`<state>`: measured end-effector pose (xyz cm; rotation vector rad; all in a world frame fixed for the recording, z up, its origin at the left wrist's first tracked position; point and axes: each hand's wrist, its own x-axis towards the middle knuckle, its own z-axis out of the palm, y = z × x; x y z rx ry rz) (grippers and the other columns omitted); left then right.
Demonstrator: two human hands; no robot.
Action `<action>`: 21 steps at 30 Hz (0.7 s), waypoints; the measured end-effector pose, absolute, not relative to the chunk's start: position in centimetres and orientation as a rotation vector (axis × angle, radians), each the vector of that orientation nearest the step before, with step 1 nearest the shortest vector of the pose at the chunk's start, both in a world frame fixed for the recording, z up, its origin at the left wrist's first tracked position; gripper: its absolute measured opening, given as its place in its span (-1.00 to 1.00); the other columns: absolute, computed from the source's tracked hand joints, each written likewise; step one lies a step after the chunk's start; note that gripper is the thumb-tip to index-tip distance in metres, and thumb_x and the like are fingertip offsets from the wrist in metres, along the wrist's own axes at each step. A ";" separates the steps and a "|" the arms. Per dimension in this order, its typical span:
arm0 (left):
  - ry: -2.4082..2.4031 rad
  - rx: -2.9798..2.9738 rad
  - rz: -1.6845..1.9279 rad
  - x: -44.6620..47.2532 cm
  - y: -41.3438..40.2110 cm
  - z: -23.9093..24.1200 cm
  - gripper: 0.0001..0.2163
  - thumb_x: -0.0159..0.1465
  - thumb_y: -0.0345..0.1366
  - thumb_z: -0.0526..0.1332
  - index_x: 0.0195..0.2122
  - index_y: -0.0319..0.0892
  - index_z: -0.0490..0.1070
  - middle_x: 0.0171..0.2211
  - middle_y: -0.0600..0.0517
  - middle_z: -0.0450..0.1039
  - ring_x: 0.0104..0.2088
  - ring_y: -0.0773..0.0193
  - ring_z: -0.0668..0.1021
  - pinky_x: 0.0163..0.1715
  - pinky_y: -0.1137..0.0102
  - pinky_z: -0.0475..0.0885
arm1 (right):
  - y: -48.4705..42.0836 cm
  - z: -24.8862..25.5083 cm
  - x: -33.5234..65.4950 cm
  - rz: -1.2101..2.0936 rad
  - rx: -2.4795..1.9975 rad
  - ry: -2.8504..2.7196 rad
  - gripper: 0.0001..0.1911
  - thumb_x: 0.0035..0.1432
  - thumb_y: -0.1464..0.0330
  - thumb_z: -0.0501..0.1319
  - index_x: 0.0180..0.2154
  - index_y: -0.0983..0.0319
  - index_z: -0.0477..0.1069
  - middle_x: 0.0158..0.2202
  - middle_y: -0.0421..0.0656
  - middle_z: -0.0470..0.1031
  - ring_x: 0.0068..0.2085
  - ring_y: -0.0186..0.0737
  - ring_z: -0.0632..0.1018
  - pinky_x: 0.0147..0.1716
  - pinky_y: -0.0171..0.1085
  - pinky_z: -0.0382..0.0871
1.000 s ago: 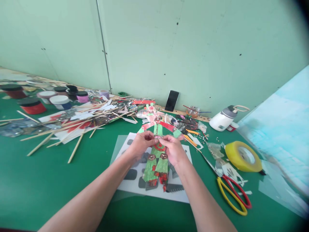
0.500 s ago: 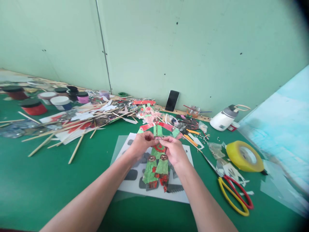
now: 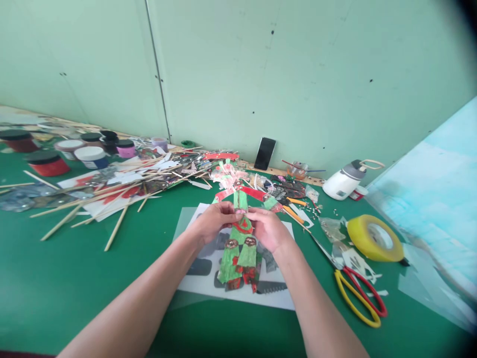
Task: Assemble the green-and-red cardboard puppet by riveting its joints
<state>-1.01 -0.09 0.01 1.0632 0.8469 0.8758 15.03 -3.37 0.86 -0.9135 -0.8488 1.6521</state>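
Observation:
A green and red jointed paper puppet (image 3: 240, 248) is held above a white printed sheet (image 3: 203, 286) on the green table. My left hand (image 3: 214, 221) pinches the puppet's waist from the left. My right hand (image 3: 268, 228) pinches the same spot from the right, fingertips almost meeting those of the left. The puppet's two legs hang down toward me and its red arms (image 3: 257, 194) spread out beyond my fingers.
Red and yellow scissors (image 3: 357, 293) and a yellow tape roll (image 3: 374, 238) lie to the right. Wooden sticks (image 3: 93, 199) and paint jars (image 3: 91, 156) crowd the left. A phone (image 3: 265, 153) leans on the wall; a white bottle (image 3: 345, 181) lies near it.
Both hands stay pinched on the puppet's waist, with only small finger shifts. The view has tilted slightly.

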 end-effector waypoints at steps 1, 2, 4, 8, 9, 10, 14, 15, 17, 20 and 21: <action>0.855 1.067 0.873 -1.0 -0.1 0.1 -0.72 -0.11 -0.29 0.46 -0.58 -0.19 0.32 -0.63 0.17 0.28 -0.60 0.47 0.31 -0.55 0.46 0.13 | -3.4 0.9 15.0 1.649 -0.926 -0.839 -0.87 -0.16 0.43 0.33 -0.44 0.27 0.51 -0.42 -0.14 0.55 -0.37 -0.21 0.52 -0.29 -0.22 0.37; 0.856 1.072 0.869 -1.0 -0.1 0.1 -0.71 -0.11 -0.29 0.46 -0.59 -0.19 0.31 -0.65 0.19 0.25 -0.61 0.48 0.29 -0.56 0.46 0.12 | -3.4 0.9 15.0 1.648 -0.943 -0.823 -0.87 -0.17 0.43 0.34 -0.44 0.27 0.50 -0.43 -0.15 0.55 -0.38 -0.22 0.52 -0.30 -0.22 0.37; 0.846 1.080 0.861 -1.0 -0.2 0.3 -0.69 -0.14 -0.30 0.47 -0.60 -0.19 0.29 -0.66 0.19 0.24 -0.61 0.48 0.29 -0.56 0.47 0.11 | -3.5 1.0 14.9 1.649 -0.966 -0.787 -0.85 -0.20 0.45 0.34 -0.44 0.27 0.49 -0.43 -0.15 0.55 -0.39 -0.23 0.51 -0.34 -0.24 0.36; 0.836 1.093 0.832 -1.2 -0.3 0.4 -0.69 -0.16 -0.29 0.48 -0.58 -0.20 0.32 -0.64 0.17 0.28 -0.60 0.46 0.33 -0.55 0.46 0.13 | -3.4 1.0 14.9 1.662 -0.961 -0.739 -0.84 -0.24 0.48 0.35 -0.48 0.26 0.46 -0.45 -0.16 0.55 -0.42 -0.23 0.51 -0.40 -0.25 0.35; 0.839 1.096 0.828 -1.2 -0.3 0.4 -0.69 -0.16 -0.29 0.48 -0.57 -0.20 0.32 -0.64 0.17 0.29 -0.60 0.46 0.33 -0.55 0.46 0.14 | -3.3 0.9 14.9 1.669 -0.959 -0.734 -0.84 -0.24 0.48 0.35 -0.49 0.26 0.45 -0.45 -0.16 0.56 -0.43 -0.23 0.51 -0.41 -0.24 0.35; 0.841 1.098 0.825 -1.2 -0.3 0.4 -0.68 -0.17 -0.28 0.48 -0.57 -0.20 0.32 -0.64 0.17 0.29 -0.60 0.46 0.34 -0.55 0.46 0.14 | -3.3 0.9 15.0 1.673 -0.960 -0.727 -0.84 -0.25 0.49 0.36 -0.49 0.26 0.45 -0.45 -0.16 0.56 -0.43 -0.23 0.51 -0.42 -0.24 0.35; 0.855 1.119 0.838 -1.2 -0.3 0.3 -0.67 -0.16 -0.27 0.49 -0.57 -0.20 0.30 -0.64 0.17 0.29 -0.59 0.45 0.36 -0.55 0.47 0.16 | -3.3 0.7 15.1 1.673 -0.986 -0.667 -0.81 -0.27 0.52 0.37 -0.50 0.25 0.44 -0.47 -0.16 0.56 -0.43 -0.25 0.52 -0.41 -0.26 0.35; 0.860 1.123 0.841 -1.2 -0.3 0.2 -0.66 -0.17 -0.27 0.49 -0.58 -0.20 0.30 -0.64 0.17 0.29 -0.59 0.45 0.36 -0.56 0.47 0.16 | -3.2 0.7 15.1 1.671 -0.995 -0.650 -0.81 -0.27 0.53 0.37 -0.51 0.25 0.43 -0.47 -0.16 0.56 -0.42 -0.25 0.52 -0.40 -0.26 0.35; 0.865 1.132 0.843 -1.2 -0.3 0.2 -0.66 -0.17 -0.27 0.49 -0.58 -0.21 0.29 -0.65 0.18 0.27 -0.60 0.46 0.35 -0.57 0.48 0.16 | -3.2 0.7 15.0 1.668 -1.004 -0.628 -0.80 -0.28 0.54 0.38 -0.53 0.25 0.41 -0.47 -0.15 0.57 -0.42 -0.25 0.53 -0.37 -0.25 0.36; 0.857 1.150 0.845 -1.1 -0.4 0.1 -0.65 -0.18 -0.27 0.49 -0.58 -0.21 0.29 -0.66 0.19 0.27 -0.60 0.47 0.34 -0.56 0.48 0.18 | -3.2 0.7 14.9 1.667 -1.002 -0.618 -0.78 -0.30 0.54 0.39 -0.53 0.26 0.41 -0.46 -0.13 0.58 -0.41 -0.23 0.54 -0.34 -0.23 0.36; 0.853 1.156 0.846 -1.1 -0.4 0.1 -0.65 -0.17 -0.26 0.49 -0.57 -0.21 0.29 -0.66 0.18 0.28 -0.60 0.46 0.35 -0.56 0.48 0.19 | -3.2 0.7 14.9 1.670 -0.997 -0.615 -0.78 -0.31 0.54 0.40 -0.53 0.26 0.41 -0.45 -0.13 0.58 -0.40 -0.23 0.54 -0.33 -0.23 0.36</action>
